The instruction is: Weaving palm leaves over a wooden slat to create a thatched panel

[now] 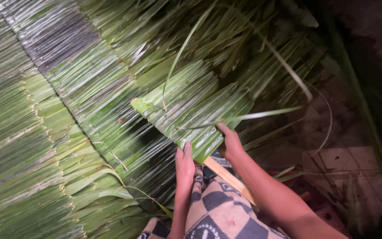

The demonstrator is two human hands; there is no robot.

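A partly woven panel of green palm leaves [191, 110] lies tilted in front of me, folded over a pale wooden stick [228, 177]. My left hand [185, 163] rests with its fingers against the panel's near edge. My right hand [230, 142] pinches the panel's lower right edge, where a long thin leaf strip [261, 115] runs off to the right. My knee in a checked grey and black cloth [219, 210] sits under both arms.
Stacked finished leaf panels [54, 132] fill the left and centre. Loose palm fronds [244, 48] lie behind the work. A pale flat board [345, 172] and dark ground are at the right.
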